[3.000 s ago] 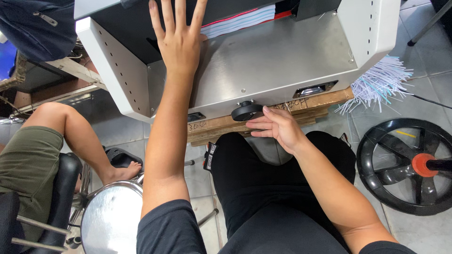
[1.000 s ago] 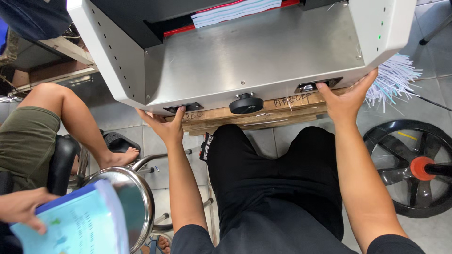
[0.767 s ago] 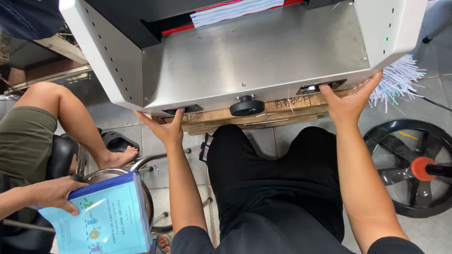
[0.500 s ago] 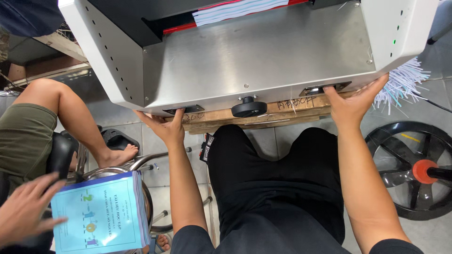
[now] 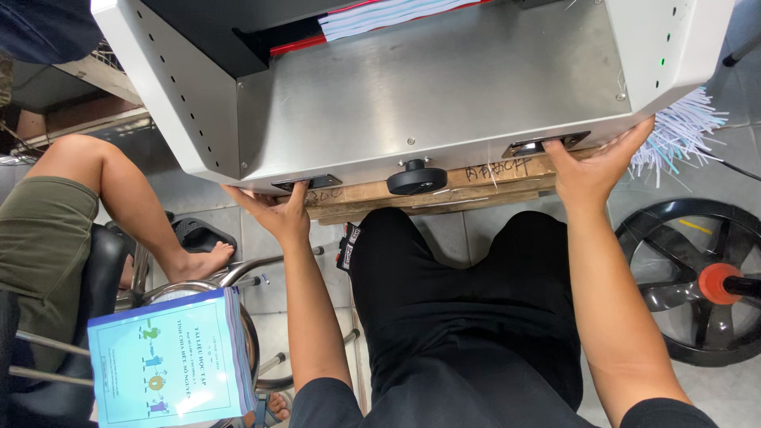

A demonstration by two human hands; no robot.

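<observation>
While a light-blue booklet (image 5: 170, 368) lies on a stool at lower left, the left hand (image 5: 273, 214) and right hand (image 5: 594, 162) press spread fingers up under the front edge of the steel machine (image 5: 428, 87), flanking its black knob (image 5: 417, 179).

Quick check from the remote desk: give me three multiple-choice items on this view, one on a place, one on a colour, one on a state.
1. Where does the pale blue booklet lie?
A. on the round stool at lower left
B. on the machine's steel bed
C. on the person's lap

2. What colour is the knob at the machine's front edge?
A. red
B. black
C. white

3. What are both hands doing?
A. holding the booklet
B. resting on the knees
C. pressed at the machine's front underside

Answers: 1 A, it rests on the stool. 2 B, plainly black. 3 C, left hand and right hand both meet the machine.
</observation>
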